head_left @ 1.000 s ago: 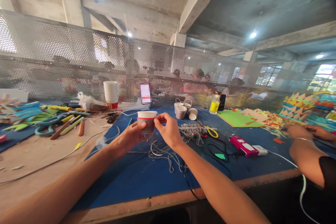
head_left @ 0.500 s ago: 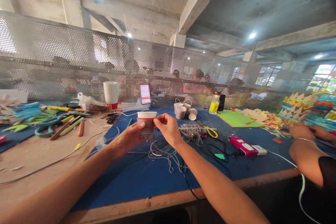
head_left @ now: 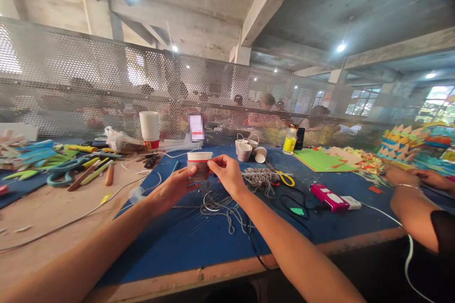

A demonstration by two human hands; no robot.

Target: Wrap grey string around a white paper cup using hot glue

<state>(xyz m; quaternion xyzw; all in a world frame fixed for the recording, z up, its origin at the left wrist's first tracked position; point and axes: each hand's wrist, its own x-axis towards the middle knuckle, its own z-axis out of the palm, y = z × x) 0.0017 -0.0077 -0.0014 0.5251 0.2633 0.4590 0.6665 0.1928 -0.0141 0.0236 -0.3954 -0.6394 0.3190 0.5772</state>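
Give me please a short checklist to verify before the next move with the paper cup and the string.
1. Left hand grips the paper cup firmly: ok, the fingers wrap its side.
2. Cup upright: ok, the rim faces up.
3. Right hand is pinching at the cup's side: ok, though whether it pinches a string cannot tell.
4. Loose grey string free of knots: cannot tell, it lies in a tangle on the blue mat under the hands.
5. Yellow-handled scissors within reach: ok, just to the right of the hands.
6. Co-worker's hand away from the cup: ok, far right.
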